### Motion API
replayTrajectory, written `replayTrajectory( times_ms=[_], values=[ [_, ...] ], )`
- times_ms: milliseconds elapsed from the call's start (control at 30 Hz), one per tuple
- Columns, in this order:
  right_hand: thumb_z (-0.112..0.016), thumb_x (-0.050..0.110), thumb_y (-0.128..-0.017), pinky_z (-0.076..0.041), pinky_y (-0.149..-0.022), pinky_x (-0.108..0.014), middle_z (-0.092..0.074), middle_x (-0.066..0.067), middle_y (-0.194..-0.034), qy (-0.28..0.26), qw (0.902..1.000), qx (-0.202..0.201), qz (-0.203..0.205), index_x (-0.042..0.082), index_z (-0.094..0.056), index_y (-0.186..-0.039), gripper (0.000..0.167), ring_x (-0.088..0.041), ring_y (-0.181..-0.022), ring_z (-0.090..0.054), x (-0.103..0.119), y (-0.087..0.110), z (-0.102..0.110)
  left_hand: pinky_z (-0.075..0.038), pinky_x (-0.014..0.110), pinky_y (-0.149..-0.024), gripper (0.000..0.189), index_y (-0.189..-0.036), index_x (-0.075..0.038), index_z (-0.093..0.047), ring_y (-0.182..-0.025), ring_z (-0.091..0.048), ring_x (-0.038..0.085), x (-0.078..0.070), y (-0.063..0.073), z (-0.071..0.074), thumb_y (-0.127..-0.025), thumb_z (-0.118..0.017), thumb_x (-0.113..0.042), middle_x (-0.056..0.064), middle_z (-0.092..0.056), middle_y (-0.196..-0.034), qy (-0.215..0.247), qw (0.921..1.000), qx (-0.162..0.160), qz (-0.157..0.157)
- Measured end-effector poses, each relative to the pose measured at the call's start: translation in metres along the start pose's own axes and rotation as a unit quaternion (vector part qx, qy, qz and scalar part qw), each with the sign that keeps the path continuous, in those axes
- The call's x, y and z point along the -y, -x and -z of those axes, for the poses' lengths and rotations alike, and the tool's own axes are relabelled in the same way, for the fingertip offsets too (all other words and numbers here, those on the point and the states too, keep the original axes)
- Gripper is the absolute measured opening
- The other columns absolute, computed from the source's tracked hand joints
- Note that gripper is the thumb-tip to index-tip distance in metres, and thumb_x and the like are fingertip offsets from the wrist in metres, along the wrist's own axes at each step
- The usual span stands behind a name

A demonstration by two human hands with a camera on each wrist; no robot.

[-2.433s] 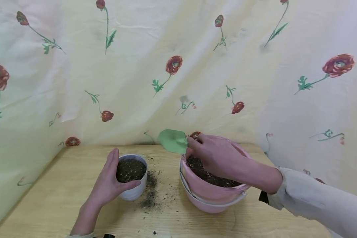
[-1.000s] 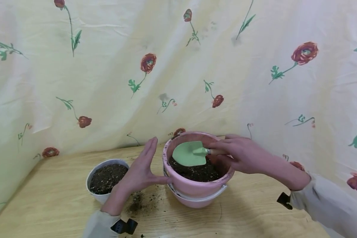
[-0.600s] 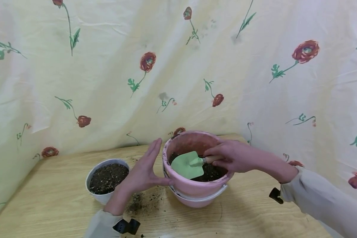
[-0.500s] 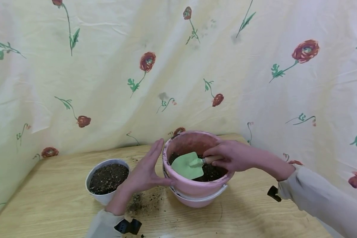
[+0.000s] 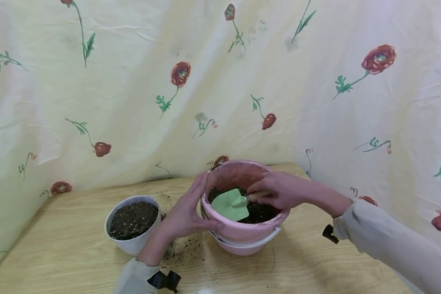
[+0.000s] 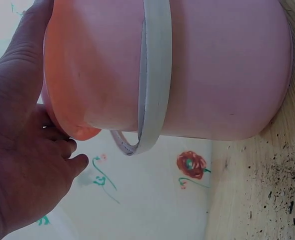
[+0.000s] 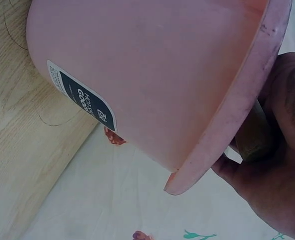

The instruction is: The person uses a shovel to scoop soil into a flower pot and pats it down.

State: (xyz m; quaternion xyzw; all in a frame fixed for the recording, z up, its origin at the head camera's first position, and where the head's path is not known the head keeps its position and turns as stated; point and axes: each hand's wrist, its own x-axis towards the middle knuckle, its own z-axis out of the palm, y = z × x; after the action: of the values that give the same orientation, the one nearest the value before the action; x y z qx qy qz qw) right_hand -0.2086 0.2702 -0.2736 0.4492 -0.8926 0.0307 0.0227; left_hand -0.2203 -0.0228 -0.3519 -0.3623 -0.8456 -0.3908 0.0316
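A pink bucket (image 5: 242,232) with dark soil (image 5: 262,212) inside stands on the wooden table. My right hand (image 5: 279,191) reaches over its right rim and grips the wooden handle of a green trowel (image 5: 230,205). The blade lies inside the bucket on the soil, tilted down to the left. My left hand (image 5: 187,212) holds the bucket's left side near the rim, thumb along the front and fingers round the far left. In the right wrist view the rim partly hides the trowel's handle (image 7: 255,137). A white pot (image 5: 126,245) full of soil stands left of my left forearm.
Spilled soil (image 5: 183,249) lies on the table (image 5: 77,269) between pot and bucket. The bucket's white carrying handle (image 5: 248,245) hangs across its front. A flowered curtain (image 5: 132,81) rises behind the table and round its sides.
My left hand has moved from the white pot to the bucket's rim. My right hand has brought the trowel from above the bucket's left edge down into it. The view has shifted right.
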Motion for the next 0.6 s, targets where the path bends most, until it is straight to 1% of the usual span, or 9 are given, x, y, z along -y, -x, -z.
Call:
replayTrajectory(
  times_ms=[133,233,300,367,467,533,600],
  values=[
    [-0.066,0.010,-0.089,-0.050,-0.090,-0.043,-0.069,0.000,-0.114,-0.003,1.0000,0.006,-0.005,0.008,-0.070,-0.114,0.025,-0.020,-0.109,-0.062,0.0004,0.0003,0.0001,-0.025,0.052,-0.111,0.130,-0.154,-0.031,0.004,-0.145,-0.016,0.028,0.0007,-0.0004,-0.0012,-0.062,-0.084,-0.056,-0.009,-0.001,-0.161,0.001,1.0000,-0.004,-0.004],
    [-0.067,0.010,-0.089,-0.051,-0.090,-0.042,-0.069,0.001,-0.113,0.000,1.0000,0.007,-0.004,0.008,-0.070,-0.114,0.025,-0.020,-0.109,-0.062,0.0005,-0.0012,0.0010,-0.025,0.052,-0.112,0.129,-0.154,-0.032,0.004,-0.145,-0.016,0.027,0.0012,-0.0003,-0.0016,-0.062,-0.084,-0.057,-0.010,-0.001,-0.161,0.005,1.0000,-0.003,0.000],
    [-0.067,0.010,-0.088,-0.052,-0.086,-0.040,-0.070,0.005,-0.108,0.008,0.9999,0.005,-0.005,0.011,-0.071,-0.110,0.022,-0.017,-0.104,-0.062,0.0007,-0.0022,0.0016,-0.025,0.052,-0.112,0.129,-0.154,-0.033,0.004,-0.145,-0.015,0.026,0.0010,-0.0003,-0.0018,-0.062,-0.084,-0.057,-0.011,0.000,-0.161,0.007,1.0000,-0.002,0.002],
    [-0.068,0.010,-0.087,-0.053,-0.082,-0.037,-0.069,0.010,-0.099,0.026,0.9997,-0.001,-0.002,0.015,-0.071,-0.103,0.016,-0.015,-0.100,-0.059,0.0004,-0.0029,0.0019,-0.024,0.052,-0.112,0.130,-0.154,-0.033,0.004,-0.145,-0.015,0.026,0.0005,-0.0005,-0.0020,-0.061,-0.084,-0.058,-0.011,0.000,-0.161,0.007,1.0000,-0.003,0.001],
    [-0.069,0.010,-0.086,-0.052,-0.073,-0.033,-0.062,0.014,-0.086,0.055,0.9984,-0.011,-0.002,0.021,-0.068,-0.092,0.013,-0.014,-0.091,-0.052,0.0001,-0.0033,0.0027,-0.025,0.051,-0.112,0.130,-0.154,-0.032,0.003,-0.145,-0.016,0.026,0.0001,-0.0010,-0.0019,-0.061,-0.084,-0.057,-0.011,-0.002,-0.161,0.007,0.9999,-0.007,-0.006],
    [-0.070,0.009,-0.085,-0.051,-0.071,-0.032,-0.059,0.013,-0.084,0.069,0.9975,-0.015,-0.003,0.022,-0.067,-0.090,0.015,-0.015,-0.090,-0.051,-0.0005,-0.0032,0.0029,-0.024,0.051,-0.112,0.131,-0.154,-0.032,0.003,-0.145,-0.016,0.025,-0.0001,-0.0011,-0.0016,-0.060,-0.085,-0.057,-0.010,-0.003,-0.161,0.007,0.9999,-0.009,-0.008],
    [-0.070,0.008,-0.083,-0.051,-0.070,-0.033,-0.061,0.013,-0.087,0.075,0.9971,-0.014,-0.006,0.023,-0.068,-0.092,0.017,-0.016,-0.092,-0.052,-0.0008,-0.0033,0.0031,-0.025,0.052,-0.112,0.131,-0.154,-0.032,0.003,-0.145,-0.015,0.025,0.0001,-0.0010,-0.0012,-0.061,-0.085,-0.056,-0.010,-0.003,-0.161,0.008,0.9999,-0.009,-0.008]
  ],
)
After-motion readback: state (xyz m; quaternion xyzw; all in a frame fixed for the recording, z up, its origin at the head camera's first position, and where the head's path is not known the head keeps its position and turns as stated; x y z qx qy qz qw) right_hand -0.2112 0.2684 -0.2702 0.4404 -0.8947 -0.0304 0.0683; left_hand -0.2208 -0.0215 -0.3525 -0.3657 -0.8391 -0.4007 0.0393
